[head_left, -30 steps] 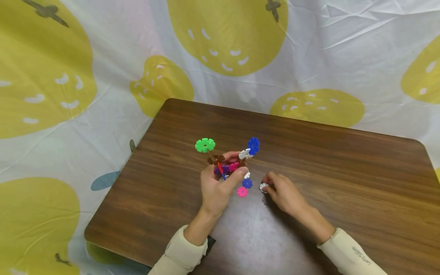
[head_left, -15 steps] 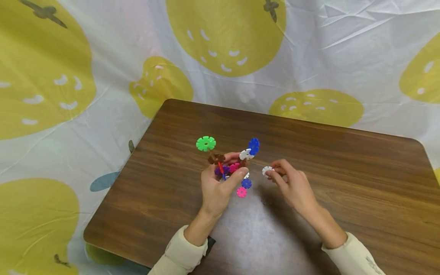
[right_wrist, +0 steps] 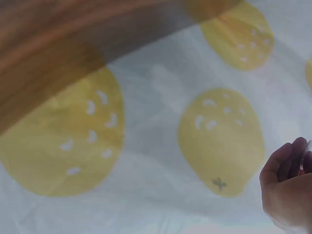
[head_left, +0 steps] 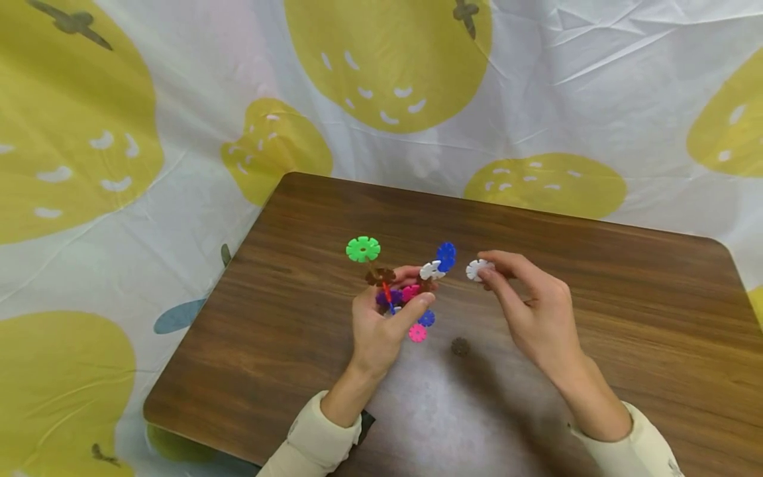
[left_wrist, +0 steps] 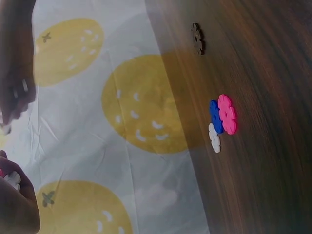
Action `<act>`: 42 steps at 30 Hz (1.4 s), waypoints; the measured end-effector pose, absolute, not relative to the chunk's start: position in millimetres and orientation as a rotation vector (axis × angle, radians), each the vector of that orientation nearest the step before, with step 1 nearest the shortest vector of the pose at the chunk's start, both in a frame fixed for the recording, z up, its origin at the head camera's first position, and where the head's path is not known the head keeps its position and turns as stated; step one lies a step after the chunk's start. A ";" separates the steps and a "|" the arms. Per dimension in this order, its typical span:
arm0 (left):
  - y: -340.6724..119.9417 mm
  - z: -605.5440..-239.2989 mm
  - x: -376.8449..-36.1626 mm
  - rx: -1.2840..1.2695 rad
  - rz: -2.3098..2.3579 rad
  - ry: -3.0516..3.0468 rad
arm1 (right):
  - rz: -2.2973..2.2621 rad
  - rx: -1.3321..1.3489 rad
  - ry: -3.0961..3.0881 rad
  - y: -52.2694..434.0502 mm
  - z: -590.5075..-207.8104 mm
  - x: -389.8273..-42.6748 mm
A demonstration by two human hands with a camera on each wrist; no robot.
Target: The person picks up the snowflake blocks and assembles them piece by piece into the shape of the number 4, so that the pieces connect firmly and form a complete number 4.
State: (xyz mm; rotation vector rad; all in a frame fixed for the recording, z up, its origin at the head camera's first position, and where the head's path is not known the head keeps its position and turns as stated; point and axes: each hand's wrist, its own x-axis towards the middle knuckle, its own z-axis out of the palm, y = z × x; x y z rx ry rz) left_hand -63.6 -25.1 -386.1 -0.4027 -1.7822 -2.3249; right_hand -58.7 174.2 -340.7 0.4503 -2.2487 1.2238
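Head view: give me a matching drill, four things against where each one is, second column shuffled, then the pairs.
Things:
1. white plastic flower disc
2. brown plastic flower disc
3. green plastic flower disc
4. cluster of joined flower discs

Places:
A. top left tip of the cluster
B. gripped in the left hand
C. pinched in the right hand above the table
D. lying alone on the wooden table

Pairs: 1-C, 2-D, 3-A, 4-B
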 end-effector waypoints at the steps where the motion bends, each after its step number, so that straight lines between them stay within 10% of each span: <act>1: -24.9 -385.7 -63.3 -0.401 -2.325 -1.786 | 1.224 0.454 -2.231 173.4 -335.9 -58.3; 42: -19.4 -378.4 -58.6 -0.510 -2.377 -1.719 | 1.251 0.618 -1.977 158.4 -304.1 -64.9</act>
